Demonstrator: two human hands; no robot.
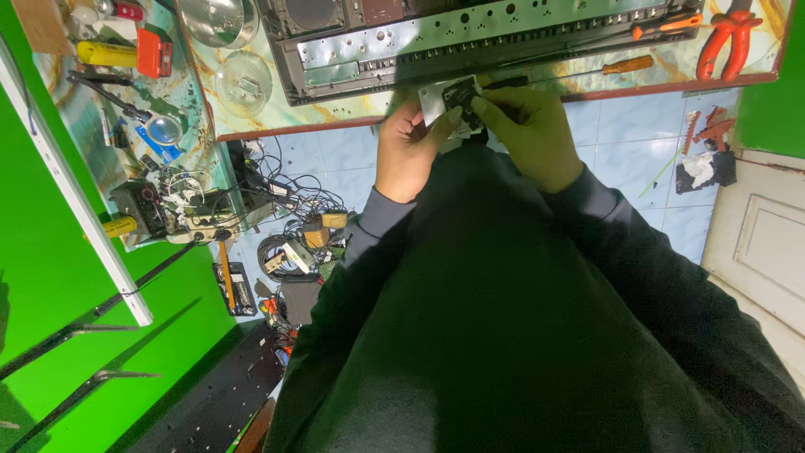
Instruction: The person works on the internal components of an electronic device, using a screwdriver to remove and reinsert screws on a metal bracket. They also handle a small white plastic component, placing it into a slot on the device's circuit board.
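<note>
Part in hand: we see a small black part (pixel 460 94) backed by a pale flat plate (pixel 433 106), held just off the near edge of the table (pixel 251 122), close against the person's chest.
Left hand (pixel 408 151): its grip is closed on the plate's left side, thumb pressed to the front.
Right hand (pixel 530 134): its grip is pinched on the black part from the right, fingertips (pixel 480 107) touching it; what kind of part it is, we cannot quite tell, since the fingers cover much of it.
Just beyond the hands: a long grey metal chassis (pixel 470 38) full of holes lies across the table.
To the right on the table: a wood-handled screwdriver (pixel 625 65), an orange-handled screwdriver (pixel 671 25) and red-handled pliers (pixel 728 42).
To the left on the table: a clear round lid (pixel 243 82) and a steel bowl (pixel 220 21).
Floor: blue tiles, with a tangle of cables (pixel 289 214) near the left sleeve.
Far left: a green wall (pixel 50 277).
</note>
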